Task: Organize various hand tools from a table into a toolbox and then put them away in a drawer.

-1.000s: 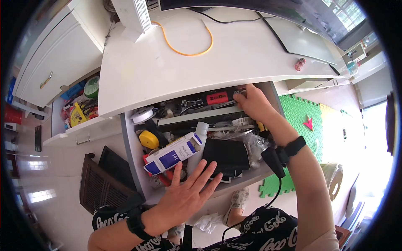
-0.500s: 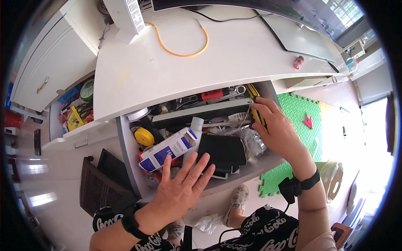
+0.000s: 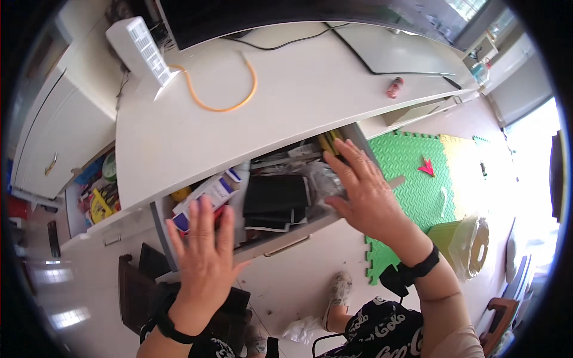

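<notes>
A grey-walled drawer (image 3: 325,225) stands partly pulled out from under the white desk. Its handle (image 3: 288,246) shows on the front. Over its left end is my left hand (image 3: 206,256), fingers spread, nothing held; the fingertips overlap a white and blue carton (image 3: 218,190). My right hand (image 3: 367,194) hovers at the right end with fingers apart, also holding nothing. Beside it lie a yellow tool (image 3: 329,143) and crumpled clear plastic (image 3: 322,179). A black flat pouch (image 3: 274,200) fills the middle. Whether either hand touches the drawer, I cannot tell.
On the white desk (image 3: 286,98) are an orange cable (image 3: 222,110), a closed silver laptop (image 3: 397,53) and a small red bottle (image 3: 394,88). Another open drawer (image 3: 98,200) holds clutter at left. A bin (image 3: 456,241) stands on the right beside green foam mats (image 3: 409,173).
The drawer has slid inward, hiding its back contents under the desk. My left hand has shifted left with fingers spread; my right hand has come off the yellow tool. The view has shifted.
</notes>
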`<move>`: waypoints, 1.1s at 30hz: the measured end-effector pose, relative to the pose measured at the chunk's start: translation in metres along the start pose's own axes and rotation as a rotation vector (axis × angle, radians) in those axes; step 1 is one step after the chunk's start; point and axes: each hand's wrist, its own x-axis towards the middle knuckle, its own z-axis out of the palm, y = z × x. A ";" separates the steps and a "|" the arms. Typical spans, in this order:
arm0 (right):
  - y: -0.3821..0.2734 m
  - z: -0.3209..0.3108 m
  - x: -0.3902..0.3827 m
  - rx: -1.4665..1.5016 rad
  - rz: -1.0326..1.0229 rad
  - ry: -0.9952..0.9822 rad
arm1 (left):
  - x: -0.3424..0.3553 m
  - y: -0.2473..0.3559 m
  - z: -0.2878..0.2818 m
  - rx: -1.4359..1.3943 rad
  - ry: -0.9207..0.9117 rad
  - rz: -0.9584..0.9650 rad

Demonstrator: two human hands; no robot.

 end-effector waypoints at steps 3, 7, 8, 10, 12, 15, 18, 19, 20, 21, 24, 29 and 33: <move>0.006 0.007 -0.001 0.024 -0.007 -0.046 | 0.006 -0.010 0.000 0.027 0.006 -0.051; 0.004 0.021 -0.003 -0.075 -0.043 -0.088 | 0.012 -0.015 0.007 0.047 -0.003 -0.089; 0.004 0.022 -0.004 -0.148 -0.084 -0.080 | 0.014 -0.016 0.008 0.041 0.005 -0.100; 0.005 0.026 -0.001 -0.156 -0.067 -0.084 | 0.018 -0.018 0.011 0.055 0.023 -0.109; 0.005 0.029 0.000 -0.157 -0.065 -0.071 | 0.020 -0.021 0.014 0.082 0.097 -0.142; 0.007 0.033 0.002 -0.117 -0.059 -0.043 | 0.024 -0.023 0.013 0.100 0.105 -0.189; 0.013 0.037 0.007 -0.130 -0.058 0.017 | 0.031 -0.023 0.009 0.105 0.090 -0.242; 0.013 0.036 0.011 -0.133 -0.043 0.025 | 0.032 -0.025 0.009 0.110 0.085 -0.245; 0.014 0.037 0.015 -0.137 -0.028 0.031 | 0.034 -0.026 0.010 0.106 0.096 -0.252; 0.015 0.038 0.019 -0.146 -0.031 0.036 | 0.036 -0.027 0.011 0.102 0.108 -0.261; 0.012 0.044 0.025 -0.168 -0.006 0.063 | 0.040 -0.031 0.013 0.118 0.135 -0.255; 0.014 0.056 0.032 -0.162 0.025 0.121 | 0.046 -0.035 0.020 0.182 0.225 -0.218; 0.018 0.064 0.033 -0.146 0.039 0.149 | 0.051 -0.040 0.026 0.241 0.332 -0.168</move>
